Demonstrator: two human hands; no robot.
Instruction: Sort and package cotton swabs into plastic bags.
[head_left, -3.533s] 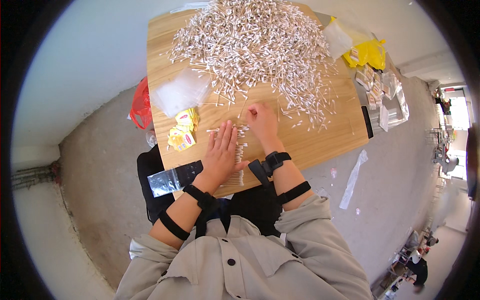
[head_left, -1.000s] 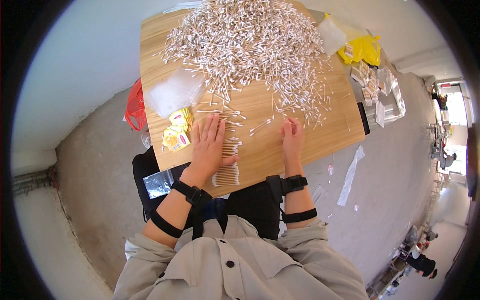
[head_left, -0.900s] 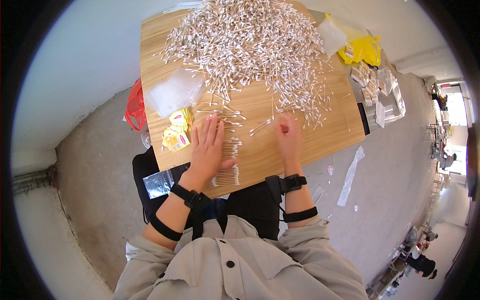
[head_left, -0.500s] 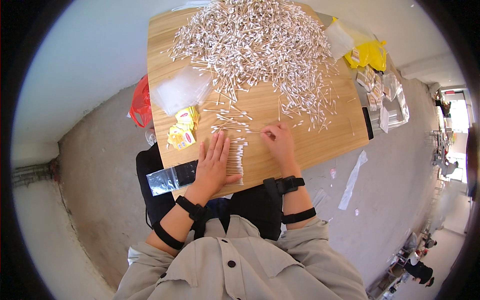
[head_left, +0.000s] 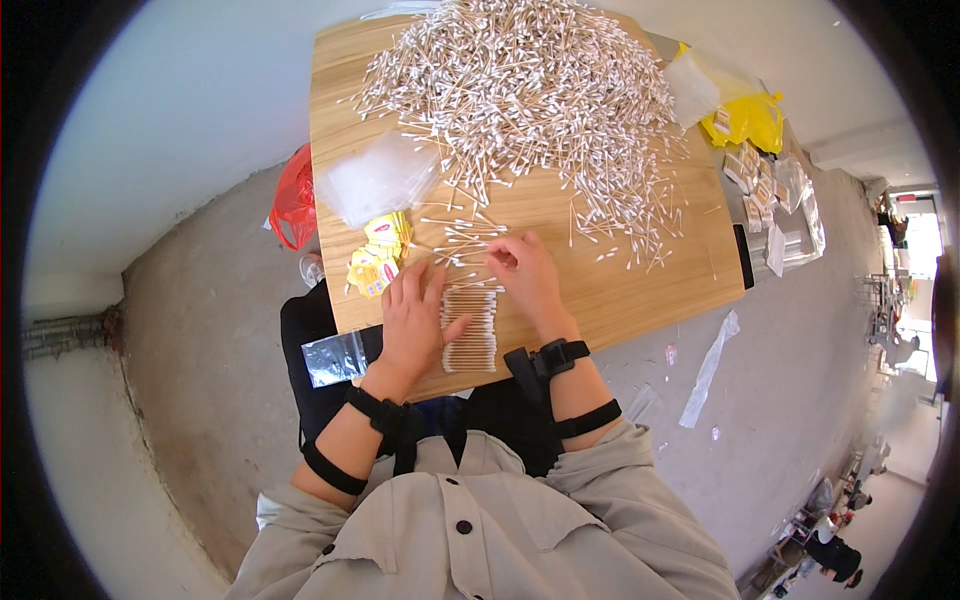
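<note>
A neat row of cotton swabs [head_left: 470, 335] lies side by side near the table's front edge. My left hand [head_left: 410, 318] rests along its left side, fingers apart, with the thumb reaching over the swabs. At the row's far end my right hand [head_left: 528, 278] is closed in a pinch at the end of a cotton swab, mostly hidden by the fingers. Just beyond both hands lie several loose swabs [head_left: 465, 232]. A huge heap of cotton swabs [head_left: 530, 90] covers the far part of the table.
Left of the loose swabs are yellow printed cards [head_left: 385, 245] and clear plastic bags [head_left: 380, 180] on the wooden table [head_left: 640, 290]. A plastic pouch [head_left: 335, 358] lies by the front left corner. A red bag [head_left: 294, 200] hangs left; a yellow bag [head_left: 750, 122] and small packs [head_left: 757, 187] sit right.
My right hand has moved left to the row's far end. My left hand has lifted its fingers and shifted left, uncovering more of the row. The view has shifted slightly.
</note>
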